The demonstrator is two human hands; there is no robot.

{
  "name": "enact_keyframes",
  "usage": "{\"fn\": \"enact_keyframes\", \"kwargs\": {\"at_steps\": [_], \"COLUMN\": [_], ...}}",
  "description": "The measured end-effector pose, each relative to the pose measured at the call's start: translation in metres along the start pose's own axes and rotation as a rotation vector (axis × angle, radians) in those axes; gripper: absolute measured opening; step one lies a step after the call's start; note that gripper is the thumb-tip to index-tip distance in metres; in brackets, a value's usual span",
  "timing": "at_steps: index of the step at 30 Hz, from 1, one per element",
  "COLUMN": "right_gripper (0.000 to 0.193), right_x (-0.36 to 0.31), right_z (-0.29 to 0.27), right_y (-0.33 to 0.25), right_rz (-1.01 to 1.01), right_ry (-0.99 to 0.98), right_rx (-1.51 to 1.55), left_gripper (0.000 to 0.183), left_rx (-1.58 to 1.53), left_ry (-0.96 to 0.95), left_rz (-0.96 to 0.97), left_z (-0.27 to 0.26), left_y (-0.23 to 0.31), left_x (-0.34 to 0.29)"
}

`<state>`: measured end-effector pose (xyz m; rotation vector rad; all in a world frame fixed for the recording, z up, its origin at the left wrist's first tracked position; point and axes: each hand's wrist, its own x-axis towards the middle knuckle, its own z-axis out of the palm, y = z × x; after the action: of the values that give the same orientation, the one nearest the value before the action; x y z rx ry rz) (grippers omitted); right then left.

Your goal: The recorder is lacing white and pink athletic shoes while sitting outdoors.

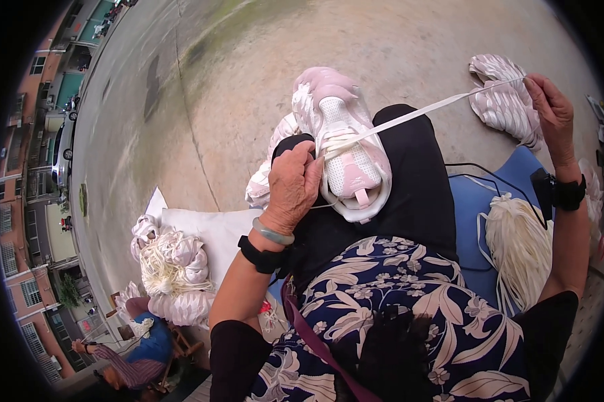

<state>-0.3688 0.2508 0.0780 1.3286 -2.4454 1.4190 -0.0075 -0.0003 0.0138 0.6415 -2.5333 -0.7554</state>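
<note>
Now, the white lace [430, 109] runs taut: the right hand [551, 110], out at two o'clock, has it pinched in the fingers, and the left hand [294, 177] grasps it at the nine-o'clock edge of the pink-and-white shoe [357, 171]. That shoe sits on the black trousers [422, 194], toe towards twelve. Beyond, concrete floor [389, 40] spreads wide from eleven to one; more shoes [506, 110] border it at two.

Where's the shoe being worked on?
In the head view, the pink-and-white shoe sits on the person's lap, just right of centre, with the left hand at its left side and a white lace stretching to the right hand.
</note>
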Motion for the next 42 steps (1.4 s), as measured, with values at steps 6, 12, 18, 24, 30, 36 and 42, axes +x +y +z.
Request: {"fn": "enact_keyframes", "kwargs": {"at_steps": [6,12,18,24,30,36,42], "right_gripper": [0.015,0.012,0.012,0.013,0.014,0.016,0.015], "right_x": [-0.004,-0.028,-0.095,-0.134,-0.141,-0.162,-0.176], "right_z": [0.005,0.001,0.008,0.018,0.008,-0.027,-0.074], "right_y": [0.012,0.04,0.081,0.1,0.126,0.168,0.222], "right_rz": [-0.07,-0.09,0.001,0.192,0.214,0.076,0.341], "right_ry": [0.015,-0.023,-0.111,-0.264,-0.231,-0.197,-0.17], "right_rx": [-0.007,-0.135,-0.134,-0.213,-0.339,-0.503,-0.569], "left_gripper": [0.01,0.006,0.006,0.022,0.02,0.012,0.02], "left_rx": [-0.411,-0.357,-0.469,0.038,0.542,0.759,0.776], "left_ry": [0.027,0.057,-0.06,0.039,0.055,0.162,0.238], "left_rz": [-0.284,-0.367,-0.325,0.004,0.138,-0.289,-0.571], "left_z": [0.004,0.002,-0.007,-0.038,-0.101,-0.167,-0.229], "left_y": [0.025,-0.006,-0.014,-0.03,-0.097,-0.16,-0.193], "left_x": [0.004,0.001,-0.015,-0.056,-0.123,-0.2,-0.222]}}
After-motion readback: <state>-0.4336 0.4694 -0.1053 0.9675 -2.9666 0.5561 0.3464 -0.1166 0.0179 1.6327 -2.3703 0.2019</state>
